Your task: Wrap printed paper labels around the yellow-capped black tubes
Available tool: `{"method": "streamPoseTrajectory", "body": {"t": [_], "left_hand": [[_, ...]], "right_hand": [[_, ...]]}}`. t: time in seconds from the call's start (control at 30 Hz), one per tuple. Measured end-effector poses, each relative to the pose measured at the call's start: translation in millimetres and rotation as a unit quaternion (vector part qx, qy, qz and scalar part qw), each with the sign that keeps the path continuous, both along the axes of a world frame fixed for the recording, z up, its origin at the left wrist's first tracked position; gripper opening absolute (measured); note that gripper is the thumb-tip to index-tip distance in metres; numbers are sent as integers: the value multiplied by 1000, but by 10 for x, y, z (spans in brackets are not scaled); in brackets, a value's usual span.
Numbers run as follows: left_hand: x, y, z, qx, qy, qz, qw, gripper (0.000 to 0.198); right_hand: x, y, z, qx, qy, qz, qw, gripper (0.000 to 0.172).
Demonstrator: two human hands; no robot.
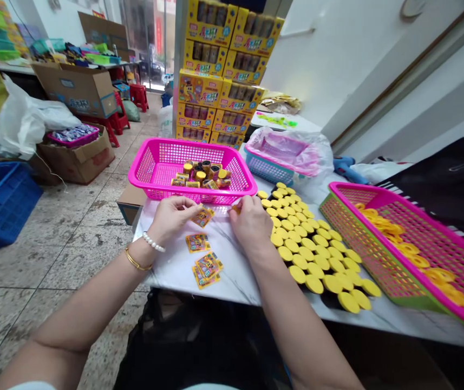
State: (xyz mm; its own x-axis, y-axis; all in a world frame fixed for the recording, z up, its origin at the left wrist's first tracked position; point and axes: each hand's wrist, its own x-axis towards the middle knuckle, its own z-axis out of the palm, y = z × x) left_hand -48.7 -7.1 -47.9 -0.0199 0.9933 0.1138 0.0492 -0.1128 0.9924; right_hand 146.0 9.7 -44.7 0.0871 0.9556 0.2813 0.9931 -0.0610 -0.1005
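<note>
Between its thumb and fingers my left hand (174, 216) pinches a small flat yellow printed label (203, 216), just in front of the pink basket. My right hand (251, 222) is closed, its fingertips together on a small yellowish piece that is mostly hidden. On the white tabletop (170, 271) below the hands lie a single printed label (197, 242) and a few overlapping labels (208, 265). Beside my right hand stand rows of dark cylinders with round yellow caps (307, 249).
Short printed cylinders lie in the pink basket (142, 168). On the right, a pink-and-green basket (337, 216) holds yellow rings (410, 252). Behind are a plastic-lined blue basket (270, 172) and stacked yellow boxes (219, 95). A blue crate (2, 203) stands on the floor at left.
</note>
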Motion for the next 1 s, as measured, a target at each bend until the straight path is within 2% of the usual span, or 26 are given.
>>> {"method": "streamPoseTrajectory", "body": {"t": [0.27,0.47,0.6,0.67,0.83,0.93,1.0], "left_hand": [[-20,44,-4,-11,-22,0,1000,35],[-19,21,0,-54,-31,-52,997,42],[-14,6,11,-77,-56,-48,994,40],[-6,-9,15,-92,-57,-55,993,36],[20,8,-55,-135,-99,-121,978,30],[4,48,-99,-125,-128,-118,977,33],[-29,55,-80,-111,-121,-86,983,32]], "right_hand": [[-9,-188,161,21,-1,31,999,20],[-79,-205,136,-24,-25,92,995,24],[-65,-184,76,-39,-11,118,992,25],[-33,-165,3,-36,13,136,990,23],[-34,-84,-196,2,109,217,970,25],[-47,-73,-168,46,182,236,953,32],[-26,-90,-85,67,269,232,932,33]]}}
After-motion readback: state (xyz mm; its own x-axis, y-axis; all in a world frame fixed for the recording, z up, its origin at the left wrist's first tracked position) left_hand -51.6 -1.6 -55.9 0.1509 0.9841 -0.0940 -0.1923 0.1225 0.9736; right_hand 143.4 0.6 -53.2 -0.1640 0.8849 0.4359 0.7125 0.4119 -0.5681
